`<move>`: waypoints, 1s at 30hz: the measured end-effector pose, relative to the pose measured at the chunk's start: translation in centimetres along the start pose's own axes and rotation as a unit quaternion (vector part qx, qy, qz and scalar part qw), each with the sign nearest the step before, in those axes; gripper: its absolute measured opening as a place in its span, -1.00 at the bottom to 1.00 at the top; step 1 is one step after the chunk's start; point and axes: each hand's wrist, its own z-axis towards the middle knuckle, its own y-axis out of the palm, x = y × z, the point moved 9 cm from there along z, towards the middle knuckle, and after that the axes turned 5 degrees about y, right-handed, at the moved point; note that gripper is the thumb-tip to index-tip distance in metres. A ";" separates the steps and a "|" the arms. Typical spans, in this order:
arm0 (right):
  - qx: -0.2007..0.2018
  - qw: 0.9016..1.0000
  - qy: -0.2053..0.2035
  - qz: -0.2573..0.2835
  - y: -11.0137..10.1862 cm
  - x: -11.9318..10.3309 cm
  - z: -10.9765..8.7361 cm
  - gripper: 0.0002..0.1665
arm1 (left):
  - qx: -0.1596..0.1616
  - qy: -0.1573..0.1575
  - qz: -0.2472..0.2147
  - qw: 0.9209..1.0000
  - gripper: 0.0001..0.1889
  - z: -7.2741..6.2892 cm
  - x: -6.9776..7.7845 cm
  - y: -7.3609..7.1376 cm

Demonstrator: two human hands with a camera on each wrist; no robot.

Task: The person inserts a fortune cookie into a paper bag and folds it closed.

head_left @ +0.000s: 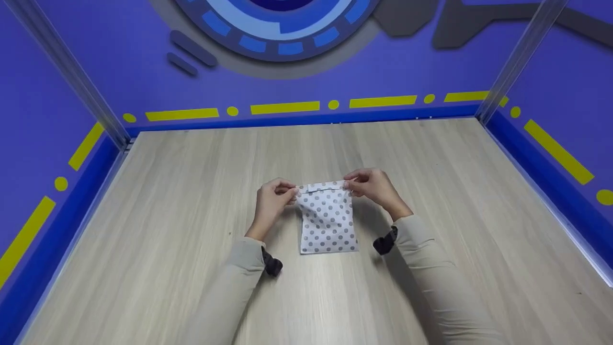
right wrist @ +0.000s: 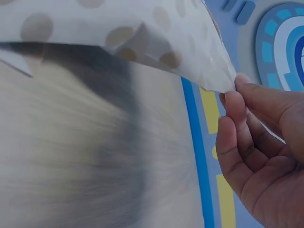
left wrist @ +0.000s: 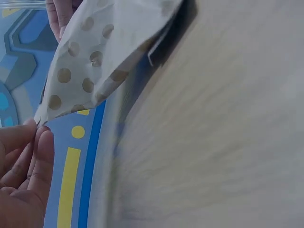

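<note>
A white paper bag with grey polka dots (head_left: 328, 220) is held up by its top edge over the middle of the table. At its top left corner my left hand (head_left: 274, 203) pinches it between thumb and fingertips. My right hand (head_left: 378, 189) pinches the top right corner the same way. Along the top runs a narrow folded strip (head_left: 325, 186). In the left wrist view the dotted bag (left wrist: 88, 61) slants away from the left fingers (left wrist: 42, 147). The right wrist view shows the bag's underside edge raised off the table, its corner between the right thumb and fingers (right wrist: 232, 107).
A light wood-grain table (head_left: 182, 201) lies under both hands. Blue-purple panels (head_left: 143, 86) with yellow marks close it in at the back and both sides, joined by metal corner posts (head_left: 522, 57). Each wrist wears a small black camera (head_left: 273, 265).
</note>
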 end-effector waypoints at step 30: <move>-0.033 0.998 0.043 0.008 1.1 2.8 0.0 -0.58 | -0.025 -0.002 0.111 0.994 -0.83 -0.3 -1.0 -0.1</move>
